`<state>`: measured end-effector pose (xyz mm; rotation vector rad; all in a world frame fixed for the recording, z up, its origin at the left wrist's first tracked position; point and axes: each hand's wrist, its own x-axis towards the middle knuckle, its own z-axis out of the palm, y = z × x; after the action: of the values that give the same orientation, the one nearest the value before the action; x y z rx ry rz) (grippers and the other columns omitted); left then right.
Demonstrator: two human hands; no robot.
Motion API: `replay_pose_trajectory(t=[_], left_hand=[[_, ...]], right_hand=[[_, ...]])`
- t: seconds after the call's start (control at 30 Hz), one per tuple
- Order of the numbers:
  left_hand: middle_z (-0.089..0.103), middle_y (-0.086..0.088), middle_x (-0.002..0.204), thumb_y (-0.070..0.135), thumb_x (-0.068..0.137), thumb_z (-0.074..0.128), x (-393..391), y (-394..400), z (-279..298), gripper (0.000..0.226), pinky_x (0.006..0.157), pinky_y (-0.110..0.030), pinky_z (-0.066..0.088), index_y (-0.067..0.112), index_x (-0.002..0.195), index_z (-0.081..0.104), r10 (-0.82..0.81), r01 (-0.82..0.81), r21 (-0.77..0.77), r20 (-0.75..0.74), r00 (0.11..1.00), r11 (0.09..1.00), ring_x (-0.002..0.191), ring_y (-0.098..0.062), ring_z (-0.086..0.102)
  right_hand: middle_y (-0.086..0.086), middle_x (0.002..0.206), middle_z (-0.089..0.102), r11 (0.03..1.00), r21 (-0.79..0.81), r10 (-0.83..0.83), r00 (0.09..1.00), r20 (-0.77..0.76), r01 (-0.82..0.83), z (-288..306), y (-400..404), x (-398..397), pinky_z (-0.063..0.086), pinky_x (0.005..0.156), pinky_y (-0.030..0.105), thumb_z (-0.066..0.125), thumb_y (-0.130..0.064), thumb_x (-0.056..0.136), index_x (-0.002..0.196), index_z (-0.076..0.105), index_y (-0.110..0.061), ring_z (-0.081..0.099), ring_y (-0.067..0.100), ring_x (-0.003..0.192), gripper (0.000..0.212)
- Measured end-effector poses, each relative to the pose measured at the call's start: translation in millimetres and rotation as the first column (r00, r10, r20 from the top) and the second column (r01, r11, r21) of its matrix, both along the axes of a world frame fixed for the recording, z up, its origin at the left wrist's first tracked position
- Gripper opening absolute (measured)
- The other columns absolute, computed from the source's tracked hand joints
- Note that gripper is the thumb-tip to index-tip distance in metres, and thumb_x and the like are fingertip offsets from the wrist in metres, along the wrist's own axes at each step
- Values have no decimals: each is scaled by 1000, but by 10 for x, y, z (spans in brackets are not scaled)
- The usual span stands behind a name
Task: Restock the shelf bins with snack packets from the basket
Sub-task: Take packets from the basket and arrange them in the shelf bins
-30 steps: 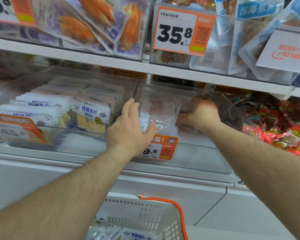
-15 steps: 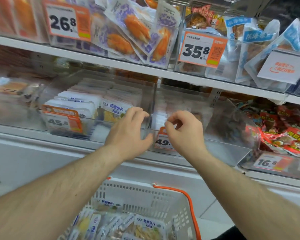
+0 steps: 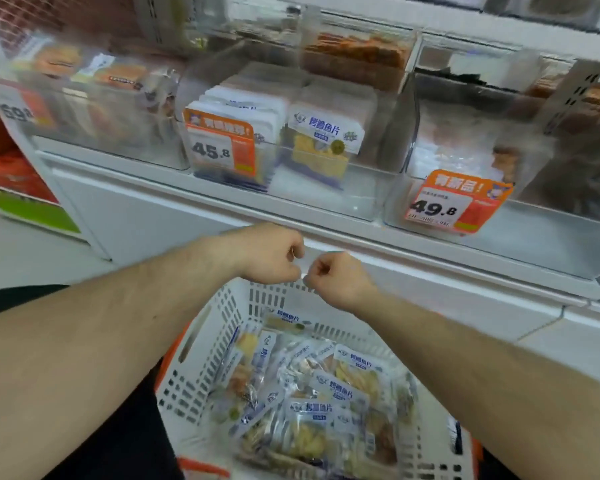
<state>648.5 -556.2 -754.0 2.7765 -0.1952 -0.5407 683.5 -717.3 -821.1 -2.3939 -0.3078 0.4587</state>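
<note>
Both hands, left hand and right hand, hang clenched and holding nothing above the basket; the snack packets lie heaped directly below, slightly nearer the right hand, bins above.

Inside a snack shop: clear shelf bins stocked with sealed packets, fronted by orange price tags reading 45.8 and 49.8. Below, a white plastic shopping basket filled with more of the same fish-snack packets.
</note>
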Motion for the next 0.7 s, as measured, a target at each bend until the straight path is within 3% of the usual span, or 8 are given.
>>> replay_pose_trajectory(t=[0.1,0.27,0.33,0.4,0.47,0.53,0.63,0.7], left_hand=[[62,6,122,41,93,60,8,41,-108,40,89,-33,50,22,128,57,-56,68,71,-157,986,995,100,-15,60],[64,3,117,46,94,58,109,45,-181,41,95,-42,52,21,125,58,-74,95,70,-252,965,993,104,-21,64],[63,4,108,46,93,57,159,61,-229,34,88,-34,51,18,112,59,-82,105,72,-275,958,992,92,-22,62],[52,2,99,44,93,56,202,63,-283,23,76,-30,42,23,100,50,-87,117,85,-298,950,989,81,-21,49],[50,-1,98,43,94,55,235,44,-308,23,72,-31,39,22,98,45,-78,113,97,-309,948,989,81,-20,44],[59,-5,104,43,94,55,259,25,-310,30,77,-34,46,14,102,54,-74,110,98,-318,945,989,84,-21,46],[64,-6,125,43,95,54,261,6,-279,44,91,-38,51,11,125,60,-70,113,107,-342,937,988,89,-20,53],[64,-4,113,43,95,54,288,-2,-290,37,84,-35,50,10,112,59,-76,122,110,-353,933,986,89,-22,56]], right_hand=[[9,87,66,992,-107,35,978,-207,-59,-527,111,-75,51,74,35,68,-24,89,91,69,-3,60,23,82,21],[14,87,67,985,-171,-60,911,-408,-12,-1315,228,-306,56,70,33,63,-16,90,94,67,-1,59,19,69,16],[19,104,68,984,-177,-64,889,-453,-20,-1562,280,-413,57,77,39,60,-14,89,113,64,3,65,25,81,30],[9,106,65,986,-165,-68,869,-490,-15,-1724,349,-491,56,71,36,61,-17,90,122,58,-4,62,23,85,34],[-1,89,60,988,-152,-108,851,-514,34,-1858,428,-542,54,68,30,66,-21,89,104,55,-13,60,17,79,21],[-2,80,58,985,-138,-159,828,-538,99,-1986,510,-580,53,65,30,70,-24,87,94,54,-14,58,14,71,20],[0,83,61,976,-117,-216,793,-569,181,-2118,608,-621,57,72,31,68,-18,89,91,58,-15,59,14,72,11],[0,84,63,974,-112,-224,792,-568,195,-2151,635,-615,57,75,32,65,-14,90,87,59,-17,60,14,73,7]])
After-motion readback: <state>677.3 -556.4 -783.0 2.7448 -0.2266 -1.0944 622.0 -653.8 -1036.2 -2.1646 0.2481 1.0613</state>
